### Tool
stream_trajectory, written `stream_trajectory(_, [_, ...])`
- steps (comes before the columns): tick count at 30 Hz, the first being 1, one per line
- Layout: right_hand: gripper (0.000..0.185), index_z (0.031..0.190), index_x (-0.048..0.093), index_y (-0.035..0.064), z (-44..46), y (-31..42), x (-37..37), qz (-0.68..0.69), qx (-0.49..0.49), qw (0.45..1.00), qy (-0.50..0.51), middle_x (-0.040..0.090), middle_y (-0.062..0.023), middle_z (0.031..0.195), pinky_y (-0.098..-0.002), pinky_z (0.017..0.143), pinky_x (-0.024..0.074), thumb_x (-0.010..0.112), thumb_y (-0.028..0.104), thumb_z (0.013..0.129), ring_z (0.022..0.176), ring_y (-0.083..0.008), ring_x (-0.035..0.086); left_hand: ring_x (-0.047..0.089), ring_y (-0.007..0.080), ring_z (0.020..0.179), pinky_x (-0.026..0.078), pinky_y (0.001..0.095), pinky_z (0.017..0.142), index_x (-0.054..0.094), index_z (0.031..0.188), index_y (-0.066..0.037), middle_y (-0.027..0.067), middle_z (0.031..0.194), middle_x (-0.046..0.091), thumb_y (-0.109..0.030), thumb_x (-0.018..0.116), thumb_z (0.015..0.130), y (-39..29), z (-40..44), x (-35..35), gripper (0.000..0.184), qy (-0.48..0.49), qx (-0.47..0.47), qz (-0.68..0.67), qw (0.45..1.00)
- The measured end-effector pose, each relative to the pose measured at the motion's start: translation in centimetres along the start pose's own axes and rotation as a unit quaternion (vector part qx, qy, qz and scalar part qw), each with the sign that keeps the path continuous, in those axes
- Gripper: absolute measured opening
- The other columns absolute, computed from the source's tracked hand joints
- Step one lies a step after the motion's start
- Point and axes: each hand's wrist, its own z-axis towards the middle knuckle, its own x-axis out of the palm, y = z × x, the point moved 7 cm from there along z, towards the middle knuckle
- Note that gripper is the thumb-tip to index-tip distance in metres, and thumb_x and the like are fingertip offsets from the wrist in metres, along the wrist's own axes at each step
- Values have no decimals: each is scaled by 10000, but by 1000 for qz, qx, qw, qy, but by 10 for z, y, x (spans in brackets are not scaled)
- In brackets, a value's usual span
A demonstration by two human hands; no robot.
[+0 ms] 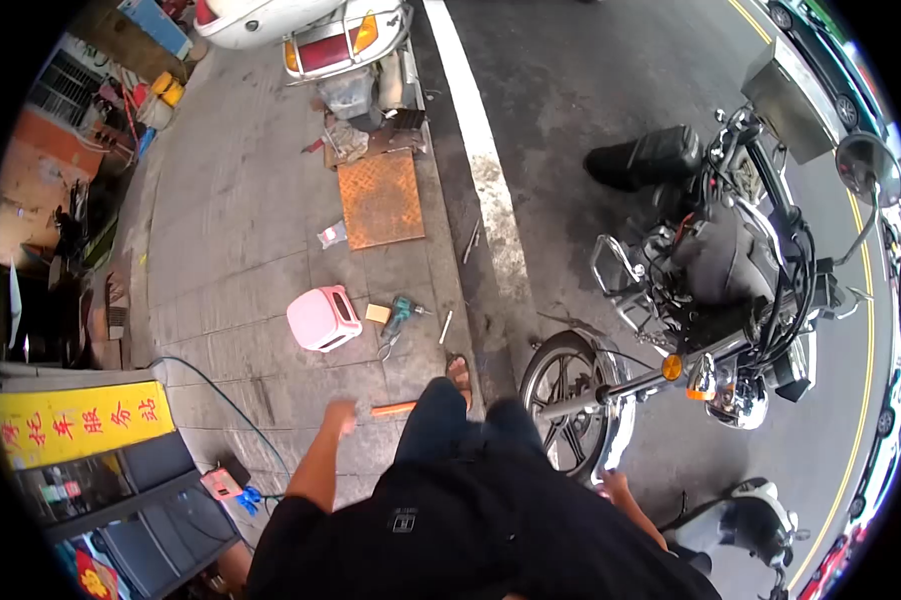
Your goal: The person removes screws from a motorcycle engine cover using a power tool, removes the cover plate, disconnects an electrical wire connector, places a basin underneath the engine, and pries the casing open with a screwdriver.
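My left hand [341,416] hangs out to the left above the pavement, blurred, so its fingers cannot be made out. A long orange bar or handle [395,408] lies on the paving a little to its right, apart from it. My right hand [612,482] is low beside the motorcycle's front wheel [569,392], at the lower end of the chrome front fender [621,436]. It seems to touch the fender edge; its fingers are small and partly hidden. The motorcycle [716,260] stands on the road to my right.
A pink stool [324,319], a small tan box [378,313], a green cordless drill [402,312] and a metal tool [446,326] are on the pavement ahead. Beyond lie a rusty plate [381,199] and a white scooter [333,48]. A hose [221,395] crosses at left; a scooter [736,525] stands right.
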Motion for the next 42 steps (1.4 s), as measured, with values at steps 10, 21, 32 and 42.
stream_trajectory(10, [289, 939, 601, 8, 42, 162, 133, 1, -80, 997, 24, 616, -59, 764, -319, 608, 492, 571, 281, 849, 644, -181, 600, 602, 137, 707, 498, 296, 601, 556, 1119, -40, 82, 877, 646, -185, 631, 835, -568, 111, -247, 328, -8, 399, -220, 890])
stream_trajectory(21, [249, 939, 587, 4, 94, 556, 107, 159, -126, 979, 10, 612, -76, 758, -327, 552, 491, 556, 239, 861, 621, -183, 600, 574, 132, 506, 465, 294, 434, 590, 950, -46, 56, 696, 610, -366, 549, 890, -628, 363, -370, 328, 16, 172, -270, 947])
stream_trajectory(32, [209, 939, 573, 0, 119, 783, 116, 121, -83, 989, 28, 609, -93, 751, -334, 495, 491, 541, 197, 873, 598, -186, 599, 569, 108, 573, 474, 248, 477, 534, 1032, -53, 48, 775, 604, -295, 546, 903, -708, 481, -619, 275, -15, 150, -458, 876])
stream_trajectory(42, [184, 912, 588, 28, 197, 1350, 82, -168, -271, 947, -16, 587, -74, 685, -273, 431, 443, 544, 198, 855, 543, -164, 566, 606, 198, 872, 466, 316, 777, 584, 1063, 14, 126, 957, 633, -87, 569, 858, -706, 346, -946, 230, -557, 273, -385, 683])
